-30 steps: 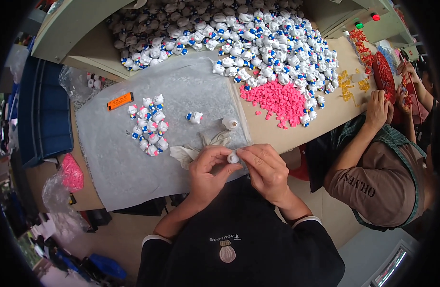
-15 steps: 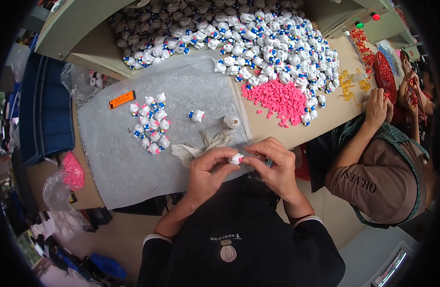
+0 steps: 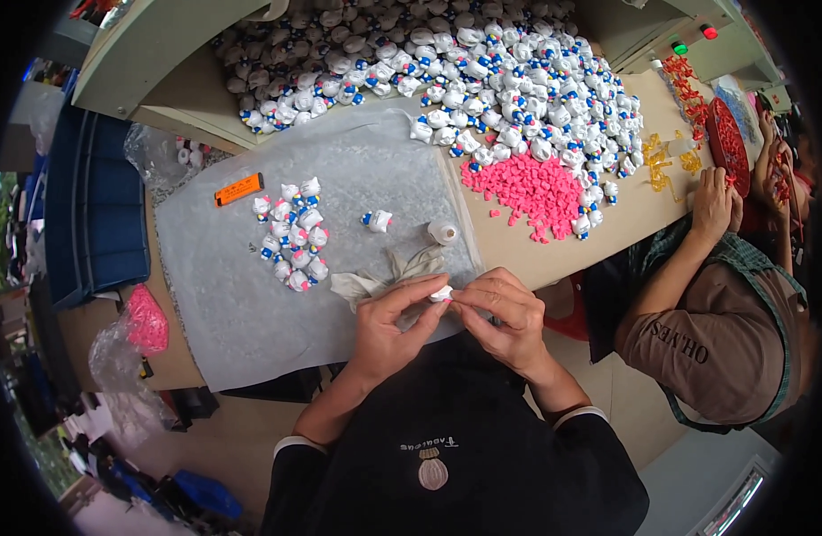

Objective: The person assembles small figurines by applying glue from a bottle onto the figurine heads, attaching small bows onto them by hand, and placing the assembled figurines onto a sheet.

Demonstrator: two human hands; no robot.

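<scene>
Over the near edge of the work surface, a small white cat-shaped figurine (image 3: 440, 293) is held between both hands. My left hand (image 3: 391, 320) pinches its left side between thumb and forefinger. From the right, the thumb and fingertips of my right hand (image 3: 504, 314) press on it, with a bit of pink showing beneath them. Just beyond my hands lie a crumpled whitish cloth or glove (image 3: 411, 268) and a white bottle (image 3: 443, 233) seen from above. A lone blue-and-white figurine (image 3: 377, 221) lies farther off, and a cluster of figurines with pink parts (image 3: 296, 234) sits left of it.
A translucent sheet (image 3: 232, 304) covers the table. Pink pieces (image 3: 525, 189) lie heaped at right, before a large figurine pile (image 3: 527, 98). An orange box (image 3: 239, 189) and blue bin (image 3: 94, 214) are left. A co-worker's hand (image 3: 713, 204) works near a red tray (image 3: 728, 147).
The view has shifted slightly, so the table's contents sit a little farther right. The figurine has turned a little in my fingers, and my right fingers have closed in more tightly against it.
</scene>
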